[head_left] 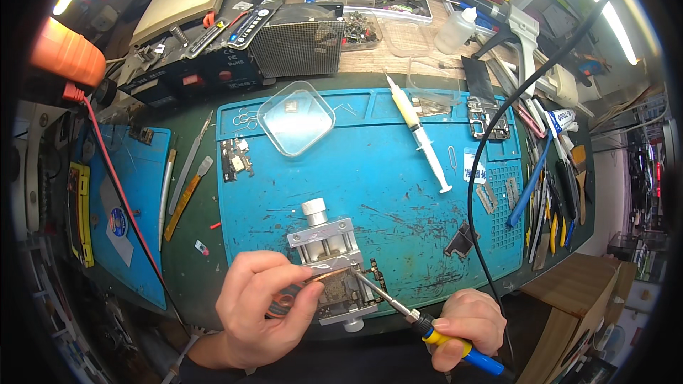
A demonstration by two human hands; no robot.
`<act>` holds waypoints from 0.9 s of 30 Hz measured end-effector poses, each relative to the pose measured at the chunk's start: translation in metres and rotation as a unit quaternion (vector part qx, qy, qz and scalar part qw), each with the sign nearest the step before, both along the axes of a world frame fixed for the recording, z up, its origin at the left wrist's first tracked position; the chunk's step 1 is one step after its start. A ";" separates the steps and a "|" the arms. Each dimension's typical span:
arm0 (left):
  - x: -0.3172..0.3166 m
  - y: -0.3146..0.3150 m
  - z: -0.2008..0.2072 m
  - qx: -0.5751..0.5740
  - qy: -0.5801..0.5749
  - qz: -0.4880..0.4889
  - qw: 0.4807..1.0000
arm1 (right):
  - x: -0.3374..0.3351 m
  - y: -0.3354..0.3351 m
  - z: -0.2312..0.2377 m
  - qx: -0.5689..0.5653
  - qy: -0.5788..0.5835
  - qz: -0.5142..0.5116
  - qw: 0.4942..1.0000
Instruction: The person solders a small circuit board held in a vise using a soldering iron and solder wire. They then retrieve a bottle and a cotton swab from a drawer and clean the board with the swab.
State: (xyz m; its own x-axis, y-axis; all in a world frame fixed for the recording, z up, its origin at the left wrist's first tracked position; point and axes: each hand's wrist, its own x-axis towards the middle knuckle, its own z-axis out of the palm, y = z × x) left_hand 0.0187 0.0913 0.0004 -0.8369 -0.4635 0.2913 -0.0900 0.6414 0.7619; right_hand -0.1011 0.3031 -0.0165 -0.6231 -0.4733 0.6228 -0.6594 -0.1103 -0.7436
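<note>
My right hand grips a soldering iron by its yellow and blue handle. Its metal tip slants up and left onto a circuit board. That board sits in a silver clamp holder with a white knob. Between thumb and fingers my left hand pinches a thin copper-coloured strip of desoldering braid, whose end lies over the board near the iron's tip. Partly hidden by those fingers is an orange round spool. The exact contact of tip and braid is too small to make out.
A blue work mat bears a clear plastic box, a syringe and small board parts. A black cable hangs down close to my right hand. Pliers and tweezers lie at the right.
</note>
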 end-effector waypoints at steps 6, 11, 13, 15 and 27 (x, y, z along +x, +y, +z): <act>0.001 -0.001 -0.002 -0.015 -0.003 0.010 1.000 | -0.001 0.001 0.000 0.003 0.003 0.009 1.000; 0.001 0.000 0.000 -0.014 -0.009 0.013 1.000 | -0.002 0.000 0.001 0.004 0.004 0.013 1.000; 0.001 -0.001 -0.002 -0.016 0.000 0.011 1.000 | -0.003 0.001 0.001 0.009 0.003 0.015 1.000; 0.002 -0.001 -0.004 -0.017 0.002 0.011 1.000 | -0.003 0.001 0.002 0.016 0.001 0.018 1.000; 0.005 -0.003 -0.003 0.002 0.003 0.006 1.000 | -0.002 0.001 0.002 0.021 0.006 0.025 0.999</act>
State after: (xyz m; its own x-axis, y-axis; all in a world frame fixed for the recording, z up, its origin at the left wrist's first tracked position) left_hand 0.0238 0.0881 -0.0027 -0.8295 -0.4747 0.2943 -0.0933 0.6373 0.7649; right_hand -0.1029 0.3036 -0.0142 -0.5903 -0.5305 0.6084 -0.6626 -0.1119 -0.7405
